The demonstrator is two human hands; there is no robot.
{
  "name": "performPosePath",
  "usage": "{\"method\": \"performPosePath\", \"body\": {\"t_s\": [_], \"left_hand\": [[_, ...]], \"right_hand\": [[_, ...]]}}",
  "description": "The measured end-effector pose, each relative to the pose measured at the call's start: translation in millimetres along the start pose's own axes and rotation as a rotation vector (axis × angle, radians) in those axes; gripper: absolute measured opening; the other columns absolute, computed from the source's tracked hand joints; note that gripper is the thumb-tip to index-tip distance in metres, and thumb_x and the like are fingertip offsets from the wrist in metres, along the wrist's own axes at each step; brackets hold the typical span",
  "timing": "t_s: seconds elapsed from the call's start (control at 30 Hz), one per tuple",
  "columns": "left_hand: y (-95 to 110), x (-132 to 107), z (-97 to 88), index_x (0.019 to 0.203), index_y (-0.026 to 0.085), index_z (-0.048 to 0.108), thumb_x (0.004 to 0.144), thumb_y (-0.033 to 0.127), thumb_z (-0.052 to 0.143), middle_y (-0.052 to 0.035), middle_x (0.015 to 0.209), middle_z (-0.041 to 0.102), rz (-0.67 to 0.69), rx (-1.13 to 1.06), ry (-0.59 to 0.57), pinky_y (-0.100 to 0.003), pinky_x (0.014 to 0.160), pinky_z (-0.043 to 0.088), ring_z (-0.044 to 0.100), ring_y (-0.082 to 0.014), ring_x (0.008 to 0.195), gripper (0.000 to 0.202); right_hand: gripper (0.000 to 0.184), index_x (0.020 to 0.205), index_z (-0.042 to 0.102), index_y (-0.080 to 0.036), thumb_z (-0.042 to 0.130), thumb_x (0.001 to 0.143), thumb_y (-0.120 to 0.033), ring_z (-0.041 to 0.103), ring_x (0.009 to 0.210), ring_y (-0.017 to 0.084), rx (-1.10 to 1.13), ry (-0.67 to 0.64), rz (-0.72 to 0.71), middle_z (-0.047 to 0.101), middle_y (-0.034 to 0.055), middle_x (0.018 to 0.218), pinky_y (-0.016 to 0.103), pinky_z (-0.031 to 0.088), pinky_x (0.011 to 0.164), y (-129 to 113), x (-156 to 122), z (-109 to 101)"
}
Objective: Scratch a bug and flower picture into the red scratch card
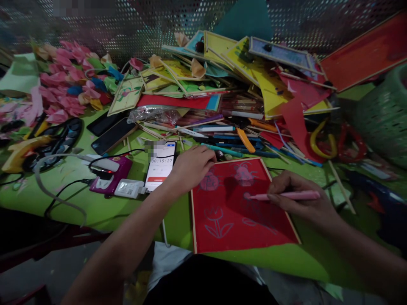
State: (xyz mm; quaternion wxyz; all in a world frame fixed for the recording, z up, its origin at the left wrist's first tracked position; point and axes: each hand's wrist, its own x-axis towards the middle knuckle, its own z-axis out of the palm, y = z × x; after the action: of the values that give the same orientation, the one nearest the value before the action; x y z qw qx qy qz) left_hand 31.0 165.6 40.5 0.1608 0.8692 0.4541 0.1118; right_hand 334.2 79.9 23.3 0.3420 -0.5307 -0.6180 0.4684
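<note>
The right hand [302,199], fingers pinched shut on the pink pen [282,195], would draw cleanest with light strokes while the left hand [192,167], its fingers curled under so any grasp is hidden, pins the red framed card [235,220] just right of the phone [160,167].

Matt red paper card [222,237], thin wooden edging sticks [192,220], smooth pink plastic pen [286,195], glossy phone screen [160,167]
</note>
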Motion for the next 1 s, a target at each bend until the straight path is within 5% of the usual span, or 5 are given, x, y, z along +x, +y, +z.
{"method": "performPosePath", "body": {"t_s": [1.0], "left_hand": [[1.0, 0.5, -0.2, 0.101, 0.021, 0.069, 0.101, 0.017, 0.054, -0.0050, 0.105, 0.071, -0.004, 0.016, -0.004, -0.036, 0.092, 0.051, 0.065, -0.0225, 0.104, 0.015]], "right_hand": [[0.028, 0.077, 0.068, -0.024, 0.084, 0.085, -0.045, 0.060, 0.060, 0.015, -0.006, -0.088, 0.010, 0.071, 0.0010, 0.071, 0.024, 0.047, 0.054, -1.8, -0.7, 4.2]]}}
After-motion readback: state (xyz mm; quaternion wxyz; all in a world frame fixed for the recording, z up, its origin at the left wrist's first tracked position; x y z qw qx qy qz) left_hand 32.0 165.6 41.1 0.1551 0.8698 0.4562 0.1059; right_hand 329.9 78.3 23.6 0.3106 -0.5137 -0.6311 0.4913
